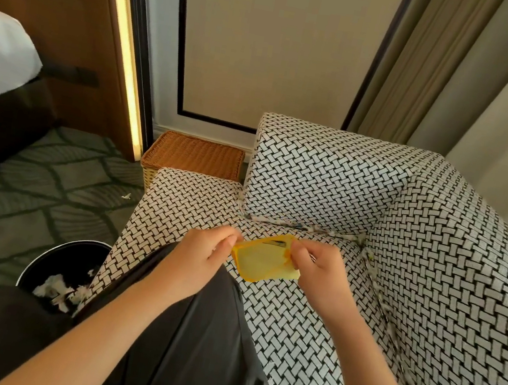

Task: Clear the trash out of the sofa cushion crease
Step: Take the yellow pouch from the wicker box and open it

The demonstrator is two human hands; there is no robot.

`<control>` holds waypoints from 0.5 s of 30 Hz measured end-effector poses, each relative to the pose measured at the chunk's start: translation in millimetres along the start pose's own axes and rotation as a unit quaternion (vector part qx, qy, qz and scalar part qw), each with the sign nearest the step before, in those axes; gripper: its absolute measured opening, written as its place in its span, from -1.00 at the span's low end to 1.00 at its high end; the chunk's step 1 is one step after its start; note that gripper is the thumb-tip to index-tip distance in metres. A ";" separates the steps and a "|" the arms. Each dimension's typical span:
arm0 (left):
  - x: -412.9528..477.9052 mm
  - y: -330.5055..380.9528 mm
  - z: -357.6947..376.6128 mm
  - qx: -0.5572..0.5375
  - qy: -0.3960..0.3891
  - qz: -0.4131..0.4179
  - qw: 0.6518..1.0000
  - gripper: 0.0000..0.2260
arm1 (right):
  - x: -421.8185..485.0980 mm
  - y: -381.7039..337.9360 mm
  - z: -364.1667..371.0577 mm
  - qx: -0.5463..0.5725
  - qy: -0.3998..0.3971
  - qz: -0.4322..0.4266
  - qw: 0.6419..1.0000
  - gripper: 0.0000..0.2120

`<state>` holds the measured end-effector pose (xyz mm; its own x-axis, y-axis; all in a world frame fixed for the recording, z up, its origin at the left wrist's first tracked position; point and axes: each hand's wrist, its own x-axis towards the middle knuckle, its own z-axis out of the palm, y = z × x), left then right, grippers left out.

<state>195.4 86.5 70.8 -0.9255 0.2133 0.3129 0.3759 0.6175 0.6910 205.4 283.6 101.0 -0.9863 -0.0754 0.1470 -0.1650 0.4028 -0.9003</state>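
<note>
- Surroundings: I see a black waste bin [40, 260] on the carpet at near left, against the sofa seat [308, 319], with white paper scraps in it. A wicker basket [195, 155] stands at far left behind the seat, and one white scrap [126, 195] lies on the carpet near it.
- Task item: shredded trash [294, 225] lines the crease under the far cushion [322, 177]. More of it runs along the right-hand crease [377, 290] towards me.
- In the way: both hands and a yellow wrapper [259, 260] hang over the seat just near of the far crease. My dark trousers [186, 349] cover the seat's left part.
- Hard to read: the right crease blurs at its near end, and I cannot identify the dark print on the wrapper's far edge.
- Left hand [201, 260]: knuckles up, fingertips pinching the wrapper's left edge.
- Right hand [323, 274]: fingers curled, pinching the wrapper's right edge.
</note>
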 end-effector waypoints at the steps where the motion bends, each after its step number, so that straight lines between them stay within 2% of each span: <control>1: -0.4 -3.6 -0.3 -0.040 0.000 -0.016 0.999 -0.77 | 0.3 -0.3 2.1 0.012 -0.010 0.005 1.000 -0.64; 4: 1.6 -4.2 -2.0 -0.160 -0.038 -0.074 0.984 -0.79 | 3.3 -2.8 10.8 0.048 -0.041 0.016 0.998 -0.57; 6: 8.0 -0.3 -6.2 -0.270 -0.105 -0.139 0.947 -0.67 | 5.4 -5.8 17.0 0.077 -0.062 0.023 0.995 -0.51; 8: 15.8 -2.4 -12.6 -0.349 -0.138 -0.195 0.906 -0.62 | 8.1 -7.0 19.8 0.083 -0.071 0.025 0.994 -0.50; 11: 25.8 -9.3 -18.6 -0.380 -0.159 -0.221 0.884 -0.61 | 12.5 -6.4 18.9 0.091 -0.087 0.029 0.992 -0.56; 15: 40.2 -13.1 -14.7 -0.344 -0.260 -0.222 0.875 -0.46 | 22.0 -9.5 15.4 0.128 -0.089 0.038 0.987 -0.69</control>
<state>153.9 75.8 83.9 -0.8161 0.4930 -0.3014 -0.2533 0.1634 0.9535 185.4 264.0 106.5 -0.9748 -0.2220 0.0208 -0.0603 0.1724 -0.9832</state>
